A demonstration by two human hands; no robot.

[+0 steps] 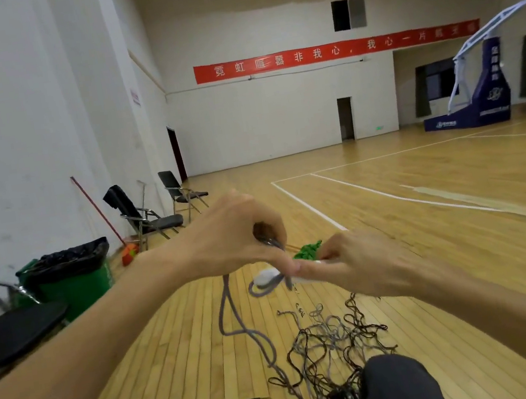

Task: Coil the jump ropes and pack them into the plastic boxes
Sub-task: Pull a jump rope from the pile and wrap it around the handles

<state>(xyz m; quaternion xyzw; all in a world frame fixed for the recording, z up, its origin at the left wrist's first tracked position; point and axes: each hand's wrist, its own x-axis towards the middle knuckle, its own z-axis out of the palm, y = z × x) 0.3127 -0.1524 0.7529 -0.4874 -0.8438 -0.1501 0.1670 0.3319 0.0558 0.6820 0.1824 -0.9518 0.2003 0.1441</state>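
The soft grey cord jump rope (228, 309) looks light and limp, with no stiffness to keep a loop. It will likely kink and snag unless each turn is pinned as it is laid, and the sound places to take it are its rigid end and the cord just below. It hangs from the left hand (230, 237) in slack bends down to the tangled heap of thin grey and brown ropes (335, 341) on the floor. Above that heap the left hand's fingers are curled tight round a dark slim handle (264, 231). A small loop of the cord curves under them across a blurred white piece (264, 277) that I cannot identify. The right hand (362, 266), above the heap, lays a straight forefinger (312, 268) against the left fingertips, its other fingers curled in; whether they pinch the cord is hidden. Beyond the heap a knotted bright green rope (307, 250) peeps between the hands. The heap lies on glossy pale wooden floorboards (181, 346), just ahead of the person's dark-trousered knees (395, 380). Far left of it stands a green plastic bin with a black liner (77, 279).
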